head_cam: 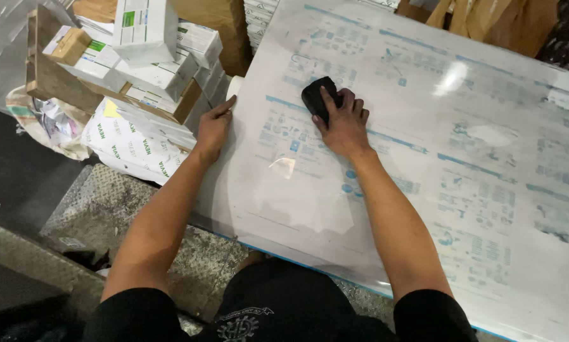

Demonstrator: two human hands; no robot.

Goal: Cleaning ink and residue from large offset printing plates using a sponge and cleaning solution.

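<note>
Pressing my right hand point(343, 123) closed on a black pad point(316, 96) mid-frame, left hand point(213, 130) flat, open, steadying the printed sheet's point(462, 190) edge so it won't slide.

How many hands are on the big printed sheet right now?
2: the left hand rests on the sheet's left edge; the right hand presses a black pad near its upper middle.

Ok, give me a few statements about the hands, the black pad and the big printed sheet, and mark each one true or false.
1. The right hand presses a black pad onto the large glossy sheet printed in blue. True.
2. The left hand grips a white carton. False: it rests flat at the sheet's left edge.
3. Stacked white and green cartons sit left of the sheet. True.
4. The black pad lies at the sheet's near edge. False: it is on the upper left part.
</note>
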